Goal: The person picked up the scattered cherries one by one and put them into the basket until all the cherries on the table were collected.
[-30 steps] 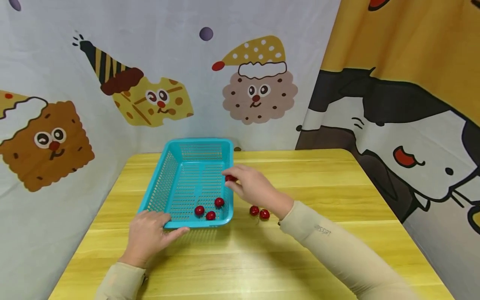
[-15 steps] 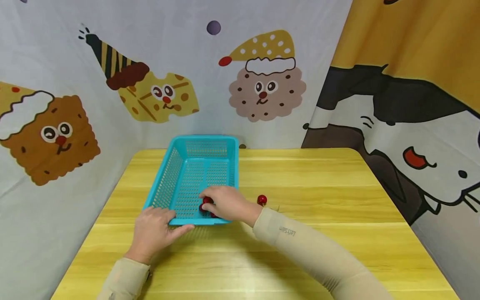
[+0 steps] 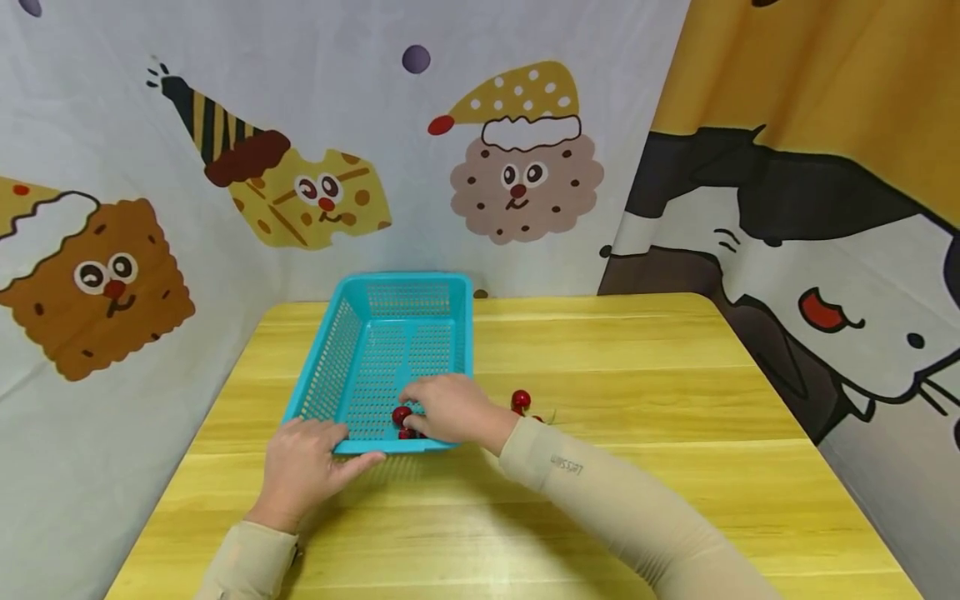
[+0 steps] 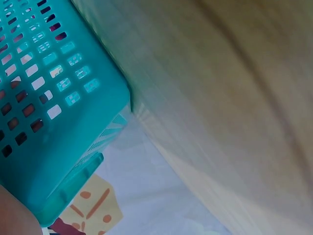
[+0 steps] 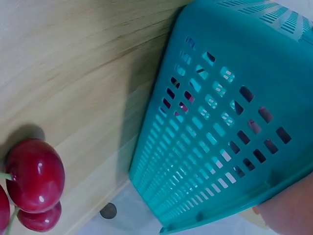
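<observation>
A turquoise perforated plastic basket (image 3: 468,329) sits on the wooden table. My left hand (image 3: 300,462) grips its near left corner, fingers over the rim and thumb along the front. Inside the near end is my right hand (image 3: 450,408), index finger and thumb parted beside a dark red cherry (image 3: 402,416). A second cherry (image 3: 407,434) lies just below the thumb, and the hand hides the rest of that corner. On the table right of the basket are several glossy cherries with stems, the largest-looking cherry (image 5: 35,175) being close in the right wrist view.
The yellow wood-grain table (image 3: 637,358) extends to the right and front of the basket. Behind it hangs a white cloth (image 3: 330,75) printed with cartoon biscuits and cheese. A cartoon-printed yellow curtain (image 3: 825,75) hangs at the right.
My right hand carried a cherry from over the basket's right rim down into its near end. Its fingers have since parted there. My left hand has stayed at the corner.
</observation>
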Tool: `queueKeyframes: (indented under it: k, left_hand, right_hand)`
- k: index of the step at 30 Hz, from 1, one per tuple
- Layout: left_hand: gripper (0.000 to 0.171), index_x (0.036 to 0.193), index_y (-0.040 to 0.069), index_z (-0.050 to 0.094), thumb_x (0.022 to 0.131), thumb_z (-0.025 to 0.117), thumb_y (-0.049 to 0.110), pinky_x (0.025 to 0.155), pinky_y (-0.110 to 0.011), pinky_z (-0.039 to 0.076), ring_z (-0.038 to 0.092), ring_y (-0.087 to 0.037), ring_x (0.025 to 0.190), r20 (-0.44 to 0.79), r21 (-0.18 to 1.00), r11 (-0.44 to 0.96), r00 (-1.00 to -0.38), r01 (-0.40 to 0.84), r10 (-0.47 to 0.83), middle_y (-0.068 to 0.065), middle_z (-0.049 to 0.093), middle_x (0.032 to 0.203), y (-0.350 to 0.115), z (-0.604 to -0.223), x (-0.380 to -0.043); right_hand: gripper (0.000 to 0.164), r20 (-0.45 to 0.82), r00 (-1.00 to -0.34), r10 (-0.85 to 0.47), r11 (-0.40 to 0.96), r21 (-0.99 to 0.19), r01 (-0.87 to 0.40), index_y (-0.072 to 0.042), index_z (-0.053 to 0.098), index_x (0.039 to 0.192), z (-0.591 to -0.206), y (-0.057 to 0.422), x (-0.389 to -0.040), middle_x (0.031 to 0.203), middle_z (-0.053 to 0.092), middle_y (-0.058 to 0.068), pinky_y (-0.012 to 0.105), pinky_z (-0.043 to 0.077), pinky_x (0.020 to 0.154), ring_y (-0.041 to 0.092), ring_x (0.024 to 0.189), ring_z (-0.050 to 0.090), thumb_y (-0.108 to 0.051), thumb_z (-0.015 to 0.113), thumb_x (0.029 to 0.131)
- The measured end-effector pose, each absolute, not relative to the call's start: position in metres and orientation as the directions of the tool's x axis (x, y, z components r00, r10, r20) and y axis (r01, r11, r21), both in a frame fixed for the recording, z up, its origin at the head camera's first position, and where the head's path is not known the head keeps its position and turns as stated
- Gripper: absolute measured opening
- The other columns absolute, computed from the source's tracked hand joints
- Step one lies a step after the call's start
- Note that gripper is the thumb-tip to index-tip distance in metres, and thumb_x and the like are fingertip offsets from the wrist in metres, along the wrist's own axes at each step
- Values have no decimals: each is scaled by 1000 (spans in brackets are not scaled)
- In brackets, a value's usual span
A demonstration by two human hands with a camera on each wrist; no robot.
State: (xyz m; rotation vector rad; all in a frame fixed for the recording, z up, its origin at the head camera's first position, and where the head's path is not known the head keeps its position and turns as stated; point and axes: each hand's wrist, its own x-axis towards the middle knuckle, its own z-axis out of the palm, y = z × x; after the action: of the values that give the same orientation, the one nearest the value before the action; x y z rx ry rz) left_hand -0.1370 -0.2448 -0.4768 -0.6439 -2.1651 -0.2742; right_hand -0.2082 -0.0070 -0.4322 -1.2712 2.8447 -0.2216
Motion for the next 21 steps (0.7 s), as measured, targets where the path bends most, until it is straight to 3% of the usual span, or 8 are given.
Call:
queueKeyframes:
  k: [4,8,13,16,21]
  left_hand:
    - [70,53,17,52,75,54,83,39,-40,37,41,-20,37,782,-27,847,-517,532,349,5,39,43,-245,-478,-136]
    - [68,54,16,54,71,60,81,39,-39,38,43,-19,38,766,-28,847,-533,531,360,4,44,44,-244,-478,-134]
    - [62,54,18,52,65,68,76,41,-38,38,44,-18,39,745,-26,850,-557,526,367,6,43,44,-242,-479,-132]
    - [62,54,18,51,66,67,76,41,-38,38,43,-17,39,742,-25,849,-558,529,370,6,42,45,-242,-479,-132]
    - [67,54,18,49,74,55,82,41,-38,37,41,-17,38,742,-33,851,-557,524,372,7,40,44,-244,-478,-133]
  right_hand:
    - [32,100,-654,-750,632,-182,-753,-24,67,124,-432,-3,-208,123,63,-9,37,49,94,11,111,56,-41,62,97]
    - [29,273,-625,-731,580,-234,-780,-16,67,121,-432,14,-213,123,63,-4,38,42,101,14,117,51,-33,63,97]
    - [30,451,-709,-542,678,-265,-686,-9,62,122,-433,61,-235,127,58,5,45,37,104,22,120,45,-28,61,98]
    - [33,404,-800,-443,770,-285,-570,-8,59,126,-432,101,-246,128,57,9,49,37,103,27,120,46,-27,60,99]
    - [40,150,-897,-415,865,-241,-441,-8,57,133,-436,157,-250,132,55,16,55,39,101,36,121,45,-29,62,99]
